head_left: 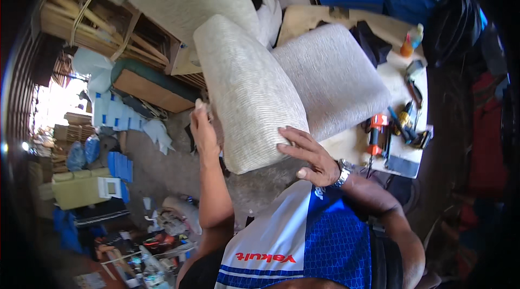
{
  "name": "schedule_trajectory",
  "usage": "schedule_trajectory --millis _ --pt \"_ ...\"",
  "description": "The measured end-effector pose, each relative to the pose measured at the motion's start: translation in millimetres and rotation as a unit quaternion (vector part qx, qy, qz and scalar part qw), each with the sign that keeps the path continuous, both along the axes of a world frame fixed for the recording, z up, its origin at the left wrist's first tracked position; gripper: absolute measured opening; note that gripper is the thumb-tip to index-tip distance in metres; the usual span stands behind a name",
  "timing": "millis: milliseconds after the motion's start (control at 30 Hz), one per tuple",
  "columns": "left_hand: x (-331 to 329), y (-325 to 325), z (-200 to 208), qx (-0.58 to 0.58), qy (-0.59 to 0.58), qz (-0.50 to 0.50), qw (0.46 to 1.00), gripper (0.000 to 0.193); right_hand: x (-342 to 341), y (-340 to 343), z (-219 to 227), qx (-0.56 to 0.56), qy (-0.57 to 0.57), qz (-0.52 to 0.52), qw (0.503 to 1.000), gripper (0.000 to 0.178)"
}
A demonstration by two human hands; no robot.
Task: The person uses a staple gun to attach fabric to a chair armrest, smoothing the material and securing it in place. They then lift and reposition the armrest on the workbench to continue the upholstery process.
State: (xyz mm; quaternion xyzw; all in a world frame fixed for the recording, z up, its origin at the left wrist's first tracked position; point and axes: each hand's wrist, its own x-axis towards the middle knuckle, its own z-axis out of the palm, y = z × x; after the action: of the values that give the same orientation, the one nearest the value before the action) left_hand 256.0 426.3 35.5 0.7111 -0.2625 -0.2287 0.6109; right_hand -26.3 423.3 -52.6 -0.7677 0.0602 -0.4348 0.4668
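A pale grey-beige ribbed cushion (246, 88) lies at a slant in front of me, its near end toward my body. My right hand (317, 160), with a metal watch at the wrist, rests its spread fingers on the near right corner. Beside the cushion's left edge is my left hand (204, 129), palm turned inward and fingers stretched upward; whether it touches the fabric I cannot tell. A second grey cushion (338, 75) lies on the worktable (346, 151), partly behind the first one.
A large upholstered piece (189, 2) stands at the far left. On the table's right are an orange-and-black power tool (375, 133), a yellow-and-black tool (404, 118) and an orange bottle (407, 45). Wooden frames (103, 23) lean at upper left. Tools and scraps (154, 245) clutter the lower left.
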Motion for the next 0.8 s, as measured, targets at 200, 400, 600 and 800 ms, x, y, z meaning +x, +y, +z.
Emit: schedule_trajectory --millis 200,400,600,800 --pt "-28 -10 7 0.161 -0.136 0.010 0.978 0.072 -27 -27 -20 0.095 -0.017 0.083 0.992 0.055" --pt "-24 -8 1 0.127 -0.156 -0.006 0.980 0.058 -9 -105 -150 0.071 0.253 -0.252 0.931 0.035" --pt "-58 -19 11 0.118 -0.012 0.073 0.990 0.051 37 -174 -273 0.031 0.502 -0.282 0.817 0.031" --pt "-30 3 -9 0.063 0.014 0.049 0.997 0.045 85 -173 -288 0.057 0.591 -0.281 0.754 0.038"
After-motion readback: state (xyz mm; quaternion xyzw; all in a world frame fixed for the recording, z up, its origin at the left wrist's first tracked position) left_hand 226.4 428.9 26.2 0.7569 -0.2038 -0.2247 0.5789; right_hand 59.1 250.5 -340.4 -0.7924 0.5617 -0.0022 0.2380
